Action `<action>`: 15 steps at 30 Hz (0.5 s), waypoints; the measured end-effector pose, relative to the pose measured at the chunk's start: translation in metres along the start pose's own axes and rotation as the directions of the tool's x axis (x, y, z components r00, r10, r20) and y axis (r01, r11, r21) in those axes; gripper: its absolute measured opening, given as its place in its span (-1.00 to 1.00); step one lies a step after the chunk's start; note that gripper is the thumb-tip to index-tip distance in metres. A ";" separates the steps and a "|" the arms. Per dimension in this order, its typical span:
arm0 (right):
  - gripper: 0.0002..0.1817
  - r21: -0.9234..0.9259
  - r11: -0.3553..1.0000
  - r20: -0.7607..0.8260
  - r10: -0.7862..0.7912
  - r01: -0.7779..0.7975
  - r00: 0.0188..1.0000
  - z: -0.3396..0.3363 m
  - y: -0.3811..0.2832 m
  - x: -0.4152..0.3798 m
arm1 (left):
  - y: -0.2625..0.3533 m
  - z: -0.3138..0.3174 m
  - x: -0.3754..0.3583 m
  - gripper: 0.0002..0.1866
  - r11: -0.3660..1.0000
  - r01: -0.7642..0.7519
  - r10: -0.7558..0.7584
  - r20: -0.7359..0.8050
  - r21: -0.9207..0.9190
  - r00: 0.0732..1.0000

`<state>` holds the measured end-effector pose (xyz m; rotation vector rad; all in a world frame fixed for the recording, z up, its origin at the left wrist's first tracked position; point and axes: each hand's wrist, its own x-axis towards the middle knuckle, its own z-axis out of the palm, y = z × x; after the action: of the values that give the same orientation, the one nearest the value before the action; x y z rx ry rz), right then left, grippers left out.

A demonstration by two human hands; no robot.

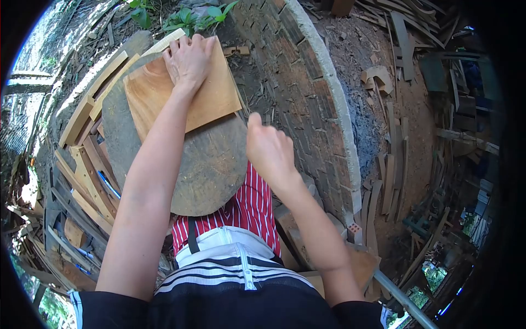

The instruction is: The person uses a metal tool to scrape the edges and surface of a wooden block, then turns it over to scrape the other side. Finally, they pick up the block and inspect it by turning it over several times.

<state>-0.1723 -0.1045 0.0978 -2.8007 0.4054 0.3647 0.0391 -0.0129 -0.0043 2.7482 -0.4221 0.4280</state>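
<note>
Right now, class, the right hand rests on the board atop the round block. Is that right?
Not quite: the head view shows the left hand resting on the board atop the round block. The right hand is curled beside the board.

Rough woodworking yard, at least partly open-air. Evidence: thick wood slab (211,175) as work surface, pale flecks on top, flat board (219,104) lying on it. Long wood strips (92,178) piled loosely along the slab's left side. Brick wall (312,98) to the right; beyond it, offcuts (402,46) scattered over reddish dirt (422,118), plus a grey ash-like patch (360,140) beside the wall. Leafy plants (192,19) at top, near the slab; strong daylight upper left. Right edge is dark and cluttered, most items unreadable.
</note>
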 end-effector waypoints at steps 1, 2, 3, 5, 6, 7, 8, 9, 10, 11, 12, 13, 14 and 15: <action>-0.90 -0.021 0.998 0.074 0.067 -0.065 0.995 -0.002 -0.001 -0.011 | 0.001 0.000 -0.003 -0.53 1.000 0.013 -0.013 0.016 -0.002 1.000; -0.90 -0.019 0.998 0.073 0.064 -0.063 0.995 0.000 -0.001 -0.005 | 0.000 -0.002 -0.002 -0.53 1.000 0.018 -0.018 0.023 0.002 1.000; -0.90 0.031 0.999 0.011 0.006 -0.006 1.000 0.005 -0.001 0.011 | -0.002 -0.003 0.000 -0.53 1.000 0.012 -0.012 0.017 0.007 1.000; -0.88 0.085 0.995 -0.100 -0.033 0.042 0.994 0.020 -0.003 0.048 | -0.001 0.000 -0.001 -0.53 1.000 0.006 -0.007 0.027 0.010 1.000; -0.88 0.087 0.995 -0.102 -0.030 0.039 0.994 0.018 -0.002 0.049 | 0.001 -0.001 0.001 -0.53 1.000 0.003 -0.003 0.027 0.010 1.000; -0.88 0.061 0.997 -0.107 -0.041 0.048 0.993 0.017 -0.001 0.047 | 0.000 -0.002 0.000 -0.50 1.000 0.010 -0.011 0.054 0.022 0.998; -0.88 0.037 0.998 -0.113 -0.049 0.054 0.992 0.015 0.000 0.046 | -0.002 -0.003 0.000 -0.48 0.999 0.014 -0.017 0.081 0.034 0.997; -0.89 0.033 0.999 -0.059 -0.038 0.040 0.998 0.006 0.001 0.025 | -0.001 -0.003 0.004 -0.48 0.999 0.013 -0.015 0.076 0.032 0.997; -0.89 0.028 0.999 -0.054 -0.040 0.042 0.998 0.002 0.005 0.014 | -0.001 -0.002 0.003 -0.48 0.999 0.016 -0.018 0.076 0.035 0.997; -0.87 0.060 0.998 0.007 0.023 -0.023 1.000 0.000 0.008 0.004 | -0.002 -0.002 0.000 -0.48 0.999 0.022 -0.025 0.077 0.040 0.997; -0.85 0.095 0.991 0.066 0.088 -0.094 0.994 0.000 0.009 -0.001 | -0.003 -0.002 -0.002 -0.48 0.999 0.022 -0.025 0.079 0.043 0.997; -0.85 0.060 0.998 0.030 0.036 -0.038 0.999 -0.002 0.007 0.009 | -0.003 -0.002 -0.001 -0.47 0.999 0.021 -0.024 0.077 0.040 0.997; -0.85 0.064 0.997 0.027 0.046 -0.047 0.999 0.003 0.001 0.024 | -0.001 -0.003 -0.001 -0.47 0.999 0.015 -0.018 0.078 0.034 0.997; -0.87 0.041 0.999 -0.043 0.003 -0.002 0.999 0.011 -0.005 0.046 | 0.001 -0.002 0.002 -0.47 0.999 0.006 -0.008 0.072 0.031 0.997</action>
<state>-0.1303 -0.1069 0.0757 -2.7721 0.4212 0.2943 0.0399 -0.0130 -0.0014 2.8011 -0.4269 0.3373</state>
